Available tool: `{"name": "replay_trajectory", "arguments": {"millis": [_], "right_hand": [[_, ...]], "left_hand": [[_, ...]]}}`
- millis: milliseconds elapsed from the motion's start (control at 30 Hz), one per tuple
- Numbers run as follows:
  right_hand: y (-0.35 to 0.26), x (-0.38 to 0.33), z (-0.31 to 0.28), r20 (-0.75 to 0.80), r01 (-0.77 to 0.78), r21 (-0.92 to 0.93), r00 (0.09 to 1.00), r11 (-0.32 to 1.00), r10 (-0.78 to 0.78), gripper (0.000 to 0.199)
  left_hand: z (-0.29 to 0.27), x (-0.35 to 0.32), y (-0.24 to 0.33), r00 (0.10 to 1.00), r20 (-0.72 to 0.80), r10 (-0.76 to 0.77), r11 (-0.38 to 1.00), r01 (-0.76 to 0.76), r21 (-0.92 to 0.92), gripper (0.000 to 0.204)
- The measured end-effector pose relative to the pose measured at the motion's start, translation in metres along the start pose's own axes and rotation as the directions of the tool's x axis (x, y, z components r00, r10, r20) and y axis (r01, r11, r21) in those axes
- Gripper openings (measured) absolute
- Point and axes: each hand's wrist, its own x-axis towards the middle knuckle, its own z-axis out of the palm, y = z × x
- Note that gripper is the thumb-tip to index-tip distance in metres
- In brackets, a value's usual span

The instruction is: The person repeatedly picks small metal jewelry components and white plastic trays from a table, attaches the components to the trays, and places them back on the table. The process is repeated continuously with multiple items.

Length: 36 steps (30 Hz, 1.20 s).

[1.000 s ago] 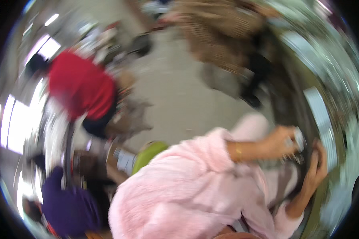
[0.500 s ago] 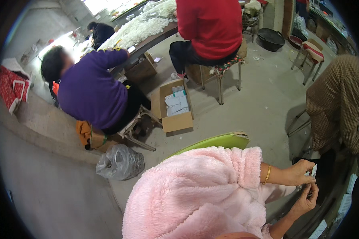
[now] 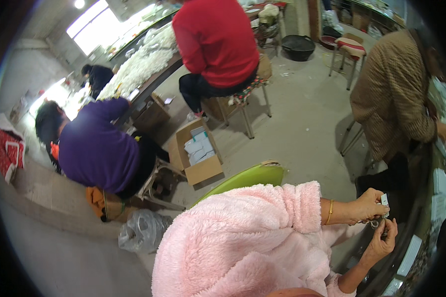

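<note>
My left hand (image 3: 365, 205), with a gold-coloured bangle at its wrist, is closed around a small white card-like piece (image 3: 384, 200) that sticks up past the fingertips. Just below it, my right hand (image 3: 383, 239) is closed in a pinch, its fingertips almost touching the left hand. A small, shiny, curled piece (image 3: 374, 224) shows between the two hands; whether the right fingers grip it is too small to tell. Both arms come out of pink fluffy sleeves (image 3: 307, 205).
At the right edge runs a worktable with white cards in strips (image 3: 410, 255) and stacks (image 3: 439, 182). A person in brown (image 3: 389, 94) works there. Behind me are a green chair back (image 3: 243, 180), a carton of white packets (image 3: 203, 171), a plastic bag (image 3: 142, 230) and seated people.
The view has swung to the right, showing more of the worktable. My hands stay close together; the white piece stands more upright, and a curled piece now shows between them.
</note>
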Motion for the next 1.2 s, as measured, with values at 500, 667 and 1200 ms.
{"name": "replay_trajectory", "arguments": {"millis": [500,667,1200], "right_hand": [[-0.009,-0.056,-0.098,-0.317,-0.364,-0.051,0.889,0.930,0.330,0.013],[-0.003,-0.049,-0.108,-0.154,-0.473,0.328,0.827,0.817,0.541,0.007],[0.014,-0.053,-0.112,-0.300,-0.018,-0.560,0.936,0.828,-0.183,0.024]], "left_hand": [[0.080,-0.006,-0.054,0.802,0.541,0.253,0.678,-0.546,0.492,0.014],[0.092,-0.001,-0.044,0.885,0.456,0.092,0.858,-0.303,0.415,0.017],[0.091,0.024,-0.075,0.786,0.532,-0.314,0.928,0.137,0.345,0.018]]}}
